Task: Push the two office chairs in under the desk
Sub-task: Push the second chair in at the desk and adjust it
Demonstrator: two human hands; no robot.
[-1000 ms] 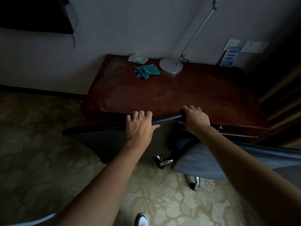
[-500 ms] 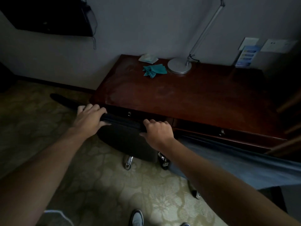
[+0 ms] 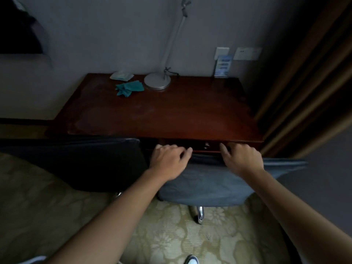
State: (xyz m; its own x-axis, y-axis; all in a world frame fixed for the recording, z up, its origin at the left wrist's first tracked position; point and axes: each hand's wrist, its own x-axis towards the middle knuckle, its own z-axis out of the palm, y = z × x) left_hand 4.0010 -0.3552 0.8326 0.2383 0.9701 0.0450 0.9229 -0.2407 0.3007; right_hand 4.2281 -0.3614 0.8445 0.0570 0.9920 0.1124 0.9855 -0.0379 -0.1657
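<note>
Both hands are now sitting on the grey-blue chair (image 3: 207,183), having come off the dark chair (image 3: 76,162) they were gripping 0.5 s ago; the view is also swinging right, so the desk (image 3: 162,113) is lying more centred.

Desk is running its long axis left-right along the wall, front edge facing the person. Dark chair is standing at the desk's left half, back top edge running left-right just beside the desk front, seat end going under. Grey-blue chair is standing at the right half, its back also running left-right, top edge just below the drawer front, back face toward the person; 1 chrome leg w/ caster (image 3: 200,214) is showing below it on the patterned carpet (image 3: 57,216).

Left hand (image 3: 169,161) is resting over the top left of the grey-blue chair's back, fingers loosely curled over the edge, pointing right. Right hand (image 3: 242,159) is lying on the top edge farther right, fingers curling forward over it, thumb sticking out left. How tight either grip is, can't tell; edge is hidden under the fingers.

On the desk's far side: lamp base (image 3: 157,81), teal cloth (image 3: 129,88), pale packet (image 3: 122,75).
</note>
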